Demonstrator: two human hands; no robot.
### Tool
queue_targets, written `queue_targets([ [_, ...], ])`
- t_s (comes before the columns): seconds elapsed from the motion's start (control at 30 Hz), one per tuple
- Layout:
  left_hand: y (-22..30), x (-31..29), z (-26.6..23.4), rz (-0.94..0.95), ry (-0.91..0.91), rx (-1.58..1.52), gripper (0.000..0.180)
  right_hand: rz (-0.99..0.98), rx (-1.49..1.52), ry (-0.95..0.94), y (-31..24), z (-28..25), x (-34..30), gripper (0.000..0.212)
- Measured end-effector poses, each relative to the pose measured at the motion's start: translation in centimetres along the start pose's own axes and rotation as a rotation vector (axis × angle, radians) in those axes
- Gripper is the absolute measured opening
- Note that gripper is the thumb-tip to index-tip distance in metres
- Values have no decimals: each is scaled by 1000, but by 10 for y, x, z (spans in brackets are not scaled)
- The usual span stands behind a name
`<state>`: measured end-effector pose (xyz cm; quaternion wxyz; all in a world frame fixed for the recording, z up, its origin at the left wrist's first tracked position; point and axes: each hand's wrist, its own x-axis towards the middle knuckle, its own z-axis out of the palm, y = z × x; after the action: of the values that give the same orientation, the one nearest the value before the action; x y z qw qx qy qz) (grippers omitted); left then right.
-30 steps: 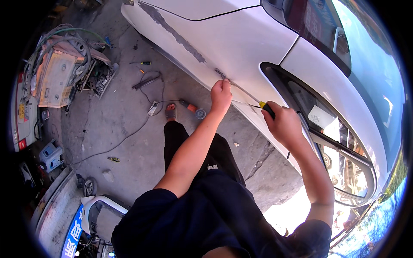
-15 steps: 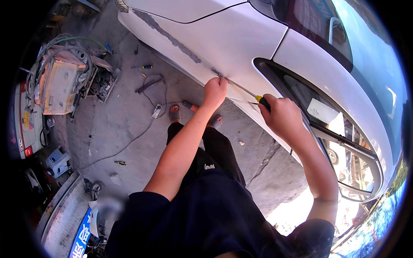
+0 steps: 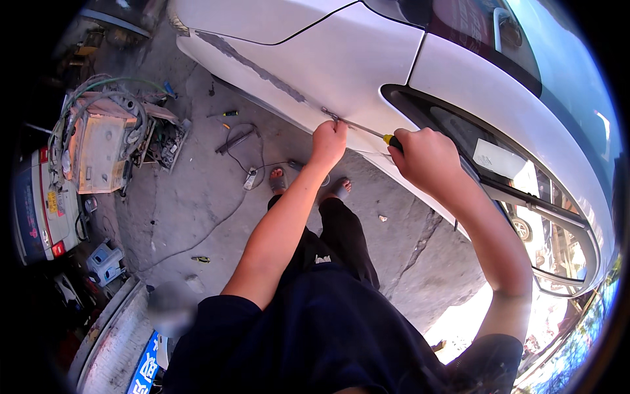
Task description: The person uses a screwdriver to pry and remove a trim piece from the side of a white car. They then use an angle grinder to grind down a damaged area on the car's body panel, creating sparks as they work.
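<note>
Fingers (image 3: 408, 139) grip a probable screwdriver (image 3: 389, 139) (slim, yellow and black).

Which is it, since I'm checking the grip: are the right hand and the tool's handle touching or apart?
Touching: the head view shows the right hand closed around the black-and-yellow handle.

Right foot (image 3: 342, 188) — unseen at first — now shows.

Daylight bleaches the ground (image 3: 467, 320) at lower right; the concrete floor (image 3: 177, 217) lies in soft shade; glare streaks the white car (image 3: 361, 65) at far right; a round patch (image 3: 172, 307) at lower left is blurred; edges bow toward the black rim.
</note>
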<state>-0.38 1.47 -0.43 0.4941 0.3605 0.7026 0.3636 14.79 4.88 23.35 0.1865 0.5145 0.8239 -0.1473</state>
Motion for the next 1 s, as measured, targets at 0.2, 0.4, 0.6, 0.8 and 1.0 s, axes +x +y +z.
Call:
queue_targets([
  [0.2,9,-2,-3,50,19,98,45,-81,-85,-50,7,-7,21,20],
  [0.4,4,2,-6,28,29,118,43,-87,-43,-140,15,-20,42,24],
  [0.6,7,5,-29,212,-49,371,36,-35,9,-143,0,-4,34,25],
  [0.8,41,19,-69,389,-424,776,34,137,89,-62,-23,7,-20,26],
  [1.0,48,44,-87,600,-634,904,32,278,435,-32,-31,29,-78,26],
])
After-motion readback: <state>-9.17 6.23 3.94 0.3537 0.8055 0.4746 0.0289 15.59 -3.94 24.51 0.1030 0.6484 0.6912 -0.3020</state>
